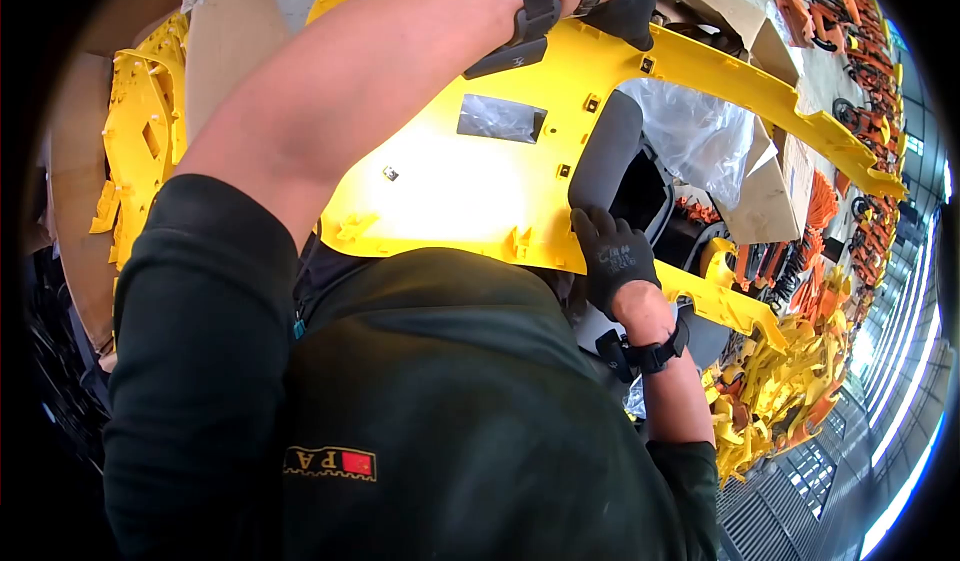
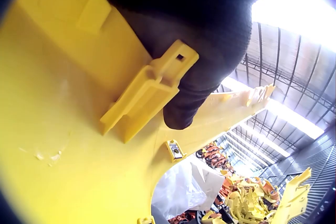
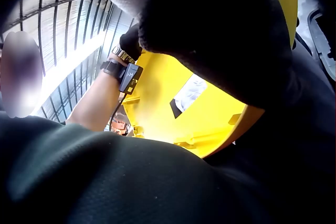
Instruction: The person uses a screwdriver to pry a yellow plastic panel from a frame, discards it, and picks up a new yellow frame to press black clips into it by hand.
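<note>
Left hand (image 1: pixel 625 11): black glove, fingers wrapped over the far edge of the yellow panel (image 1: pixel 430 211), one digit showing on the inside face near a clip (image 2: pixel 175 150).
Right hand (image 1: pixel 615 256): gloved too, fingers bent over the near strip and gripping it, tips kinda hidden.
Panel: held between both hands, right in front of the shirt (image 1: pixel 450 391); can't tell if they touch.
Panel edges: two long prongs run off right with a wide gap between, plus a rectangular slot in the middle.
Gap: grey pad (image 1: pixel 610 146) and plastic bag (image 1: pixel 700 131) show through, so it's pretty crowded.
Right side: carton (image 1: pixel 785 196) beside the bag, yellow pile (image 1: pixel 780 391) past the near prong, orange parts (image 1: pixel 870 111) further back.
Left side: second panel (image 1: pixel 140 151) by some cardboard (image 1: pixel 235 51).
</note>
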Tool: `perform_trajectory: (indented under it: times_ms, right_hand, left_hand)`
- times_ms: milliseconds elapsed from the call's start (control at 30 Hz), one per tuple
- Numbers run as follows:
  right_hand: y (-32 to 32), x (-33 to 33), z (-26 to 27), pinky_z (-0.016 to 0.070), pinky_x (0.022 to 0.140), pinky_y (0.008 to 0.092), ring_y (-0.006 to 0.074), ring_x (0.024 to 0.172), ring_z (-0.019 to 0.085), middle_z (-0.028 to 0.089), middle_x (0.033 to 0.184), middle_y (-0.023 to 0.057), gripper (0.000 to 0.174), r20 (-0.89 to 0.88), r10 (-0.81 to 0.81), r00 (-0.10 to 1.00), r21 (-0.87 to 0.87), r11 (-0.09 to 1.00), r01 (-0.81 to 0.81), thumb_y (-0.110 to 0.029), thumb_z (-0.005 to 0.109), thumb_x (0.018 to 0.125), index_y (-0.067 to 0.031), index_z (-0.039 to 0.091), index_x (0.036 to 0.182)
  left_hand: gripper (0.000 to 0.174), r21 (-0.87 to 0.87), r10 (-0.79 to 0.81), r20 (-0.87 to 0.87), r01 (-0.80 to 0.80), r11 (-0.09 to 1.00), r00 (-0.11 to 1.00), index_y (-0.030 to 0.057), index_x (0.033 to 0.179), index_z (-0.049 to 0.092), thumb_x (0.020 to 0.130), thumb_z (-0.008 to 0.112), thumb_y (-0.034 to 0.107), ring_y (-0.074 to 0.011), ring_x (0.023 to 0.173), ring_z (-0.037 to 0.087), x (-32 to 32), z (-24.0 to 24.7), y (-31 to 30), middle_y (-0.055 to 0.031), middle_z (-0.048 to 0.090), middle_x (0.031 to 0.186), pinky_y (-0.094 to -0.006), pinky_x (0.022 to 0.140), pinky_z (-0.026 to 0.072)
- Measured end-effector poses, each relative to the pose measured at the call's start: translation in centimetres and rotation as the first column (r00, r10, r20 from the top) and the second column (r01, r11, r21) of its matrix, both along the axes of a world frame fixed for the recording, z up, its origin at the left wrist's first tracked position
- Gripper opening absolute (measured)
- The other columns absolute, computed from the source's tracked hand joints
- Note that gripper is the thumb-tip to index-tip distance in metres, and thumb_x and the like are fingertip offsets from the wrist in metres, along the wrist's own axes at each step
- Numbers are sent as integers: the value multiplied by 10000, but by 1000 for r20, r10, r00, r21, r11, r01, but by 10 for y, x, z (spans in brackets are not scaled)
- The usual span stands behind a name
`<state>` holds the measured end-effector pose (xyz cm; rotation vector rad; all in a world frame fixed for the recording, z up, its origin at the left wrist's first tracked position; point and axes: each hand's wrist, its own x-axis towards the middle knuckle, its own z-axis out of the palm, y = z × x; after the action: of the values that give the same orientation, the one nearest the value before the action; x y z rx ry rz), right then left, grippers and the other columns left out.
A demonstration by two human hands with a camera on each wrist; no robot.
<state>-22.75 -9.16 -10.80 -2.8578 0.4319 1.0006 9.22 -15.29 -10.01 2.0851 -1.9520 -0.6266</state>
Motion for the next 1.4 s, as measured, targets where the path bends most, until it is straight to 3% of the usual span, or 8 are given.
perform_trajectory:
  times_ms: [500, 633, 933, 1100, 1167, 1267, 1333, 1400]
  right_hand:
    - [-1, 18, 18, 466, 957, 466, 346, 1182, 554, 549, 1365, 128, 647, 144, -11, 989, 91, 996, -2, -245, 812, 709, -82, 587, 1293]
    - [18, 73, 32, 534, 850, 429, 378, 993, 649, 682, 1109, 173, 362, 500, -90, 861, 427, 891, -155, -121, 717, 813, -78, 669, 1169]
    - [80, 169, -81, 490, 1009, 413, 321, 1202, 610, 622, 1316, 130, 310, 643, 305, 703, 317, 729, -606, -175, 571, 933, -175, 676, 1224]
    - [81, 167, -77, 517, 945, 421, 330, 1117, 641, 654, 1221, 122, 278, 680, 208, 703, 353, 747, -563, -169, 604, 914, -162, 676, 1182]
    - [72, 169, -41, 519, 917, 440, 334, 1105, 645, 665, 1159, 128, 319, 513, 326, 794, 359, 759, -544, -160, 623, 890, -139, 660, 1205]
    - [49, 143, -8, 522, 875, 440, 352, 1051, 650, 667, 1094, 147, 304, 563, 57, 824, 453, 813, -366, -118, 606, 852, -94, 650, 1153]
    - [30, 102, 18, 524, 810, 438, 358, 966, 658, 678, 975, 137, 149, 613, -292, 734, 629, 742, -231, -98, 632, 816, -63, 656, 959]
    - [9, 45, 46, 523, 760, 418, 326, 894, 664, 675, 897, 117, 91, 663, -516, 543, 702, 679, -212, -93, 662, 798, -46, 648, 874]
  left_hand:
    - [548, 75, 95, 11, -96, 993, 995, 47, 1157, 720, 845, 671, 495, -354, 1120, 652, 8, 20, 20, -198, 688, 1196, -424, 961, 507]
    - [607, 91, 119, -37, -115, 989, 992, 34, 1131, 722, 850, 644, 566, -340, 1050, 669, 21, -21, -13, -187, 703, 1145, -424, 926, 511]
    - [700, 100, -12, 187, -7, 995, 982, 17, 960, 740, 915, 506, 675, -360, 792, 666, 34, -8, 14, -215, 711, 885, -444, 773, 508]
    - [545, -51, -100, -66, 97, 994, 993, 26, 1072, 712, 910, 611, 536, -384, 920, 674, 44, -4, 33, -242, 701, 1007, -432, 821, 506]
    - [477, 90, -51, -130, 63, 994, 990, 7, 1040, 698, 909, 629, 460, -399, 904, 672, 45, 7, 35, -252, 690, 994, -430, 785, 514]
    - [467, 22, -70, 15, 69, 997, 997, -20, 992, 699, 924, 607, 433, -368, 838, 695, 76, 2, 39, -248, 706, 935, -422, 734, 517]
    - [459, 80, 104, -259, -86, 993, 960, -66, 920, 694, 948, 622, 387, -192, 756, 681, 93, 11, 50, -154, 729, 821, -353, 671, 511]
    - [274, 112, 158, -356, -126, 986, 921, -10, 1091, 682, 909, 658, 194, -319, 861, 678, 142, 11, 56, -190, 715, 970, -417, 762, 533]
